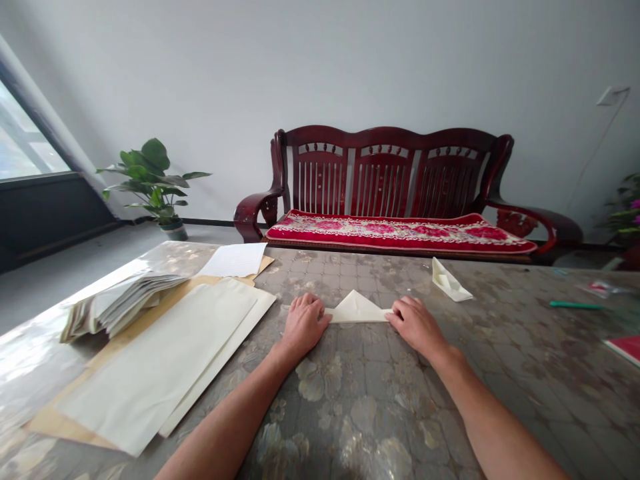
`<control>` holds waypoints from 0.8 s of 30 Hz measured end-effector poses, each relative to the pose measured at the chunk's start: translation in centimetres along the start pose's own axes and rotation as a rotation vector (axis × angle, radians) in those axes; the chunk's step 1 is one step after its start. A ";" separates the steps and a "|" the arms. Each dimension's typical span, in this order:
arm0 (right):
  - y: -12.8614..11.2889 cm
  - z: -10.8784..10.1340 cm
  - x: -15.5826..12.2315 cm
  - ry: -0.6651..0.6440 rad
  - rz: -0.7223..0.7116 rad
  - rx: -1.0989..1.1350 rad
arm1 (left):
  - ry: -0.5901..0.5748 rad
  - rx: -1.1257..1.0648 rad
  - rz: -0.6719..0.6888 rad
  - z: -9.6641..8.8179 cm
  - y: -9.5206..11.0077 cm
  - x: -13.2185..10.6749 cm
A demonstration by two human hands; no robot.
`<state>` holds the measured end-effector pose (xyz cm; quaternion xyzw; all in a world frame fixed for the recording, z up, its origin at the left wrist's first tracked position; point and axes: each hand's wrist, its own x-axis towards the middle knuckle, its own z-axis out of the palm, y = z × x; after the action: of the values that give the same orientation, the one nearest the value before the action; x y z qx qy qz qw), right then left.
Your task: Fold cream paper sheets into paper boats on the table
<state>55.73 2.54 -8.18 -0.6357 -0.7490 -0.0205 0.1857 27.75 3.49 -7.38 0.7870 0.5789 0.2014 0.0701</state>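
A folded cream paper (359, 311), a flat strip with a triangular peak at its middle, lies on the table (395, 417) in front of the person, peak pointing away. The left hand (305, 321) has its grip pinched on the strip's left end, and the right hand (416, 325) has its grip pinched on the right end, so the paper spans the gap between them. Beyond the right hand, well apart from the strip, sits a paper boat (453, 287). Farther right lie a green pen (576, 305) and, at the edge of view, a red booklet (627, 348). To the left of the hands, large cream sheets (165, 363) overlap on brown paper (60, 424), with a curled stack of pages (125, 303) beside them and a white sheet (236, 259) toward the table's far edge. Past the table stands a dark red wooden bench (383, 180) with a red floral cushion (380, 229); a potted plant (155, 175) stands on the floor to its left, near the pale wall (210, 73).
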 end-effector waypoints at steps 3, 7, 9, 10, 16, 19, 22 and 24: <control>0.0 0.0 0.0 0.003 -0.005 -0.005 | -0.012 0.031 -0.011 -0.2 0.2 -0.1; -0.1 -0.1 -0.1 0.002 -0.008 -0.022 | -0.029 0.073 -0.031 -0.5 0.6 -0.3; -0.2 -0.2 -0.1 -0.003 -0.004 -0.034 | -0.036 0.088 -0.039 -0.5 0.7 -0.3; -0.3 -0.3 -0.1 -0.007 0.000 -0.040 | -0.039 0.093 -0.044 -0.5 0.7 -0.4; -0.5 -0.6 -0.2 -0.023 0.040 -0.084 | -0.055 0.089 -0.095 -0.6 0.9 -0.5; -0.4 -0.4 -0.2 -0.009 0.061 -0.068 | -0.039 0.067 -0.098 -0.6 1.1 -0.6; -0.2 -0.1 -0.2 0.023 0.053 -0.040 | 0.021 0.085 -0.024 -0.6 1.1 -0.6; -0.2 0.1 -0.2 0.052 0.033 -0.028 | 0.054 0.101 0.051 -0.6 1.0 -0.5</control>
<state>55.52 2.33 -8.28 -0.6498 -0.7330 -0.0444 0.1962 28.29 2.60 -6.63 0.7985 0.5696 0.1948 0.0093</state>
